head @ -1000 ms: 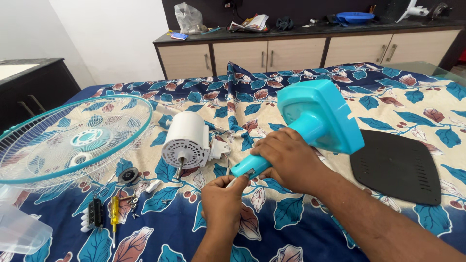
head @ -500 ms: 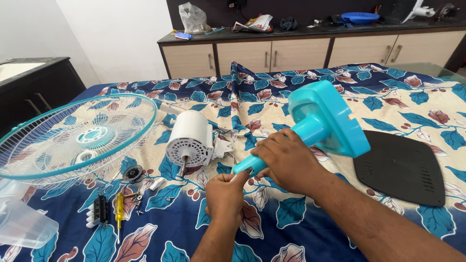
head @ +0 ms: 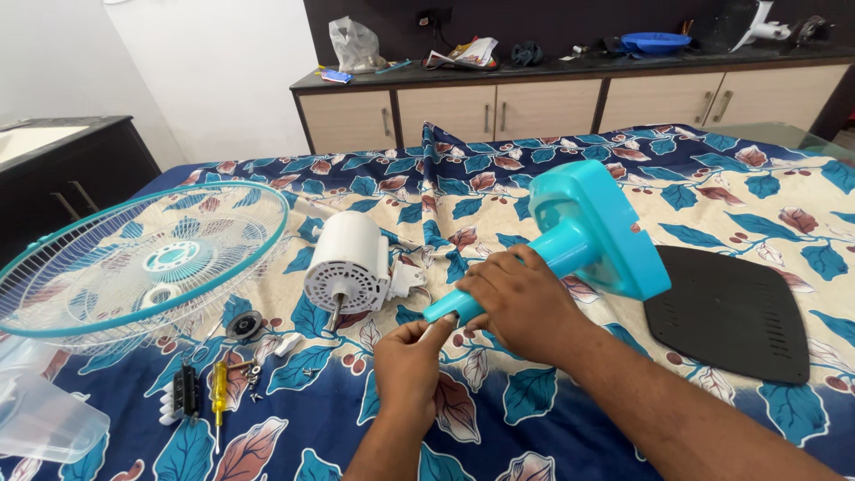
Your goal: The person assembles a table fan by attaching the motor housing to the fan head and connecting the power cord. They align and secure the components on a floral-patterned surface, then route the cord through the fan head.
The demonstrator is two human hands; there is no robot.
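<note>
Turquoise fan stand [head: 579, 233] lies tilted on the floral bedsheet [head: 499, 419], square base up, neck pointing down-left. Right hand [head: 521, 303] wraps closed around the neck. Left hand [head: 410, 365] pinches a small white part at the neck's open end. Clear plastic bag [head: 354, 43] and blue packet [head: 337, 77] sit on the back counter [head: 570, 62].
</note>
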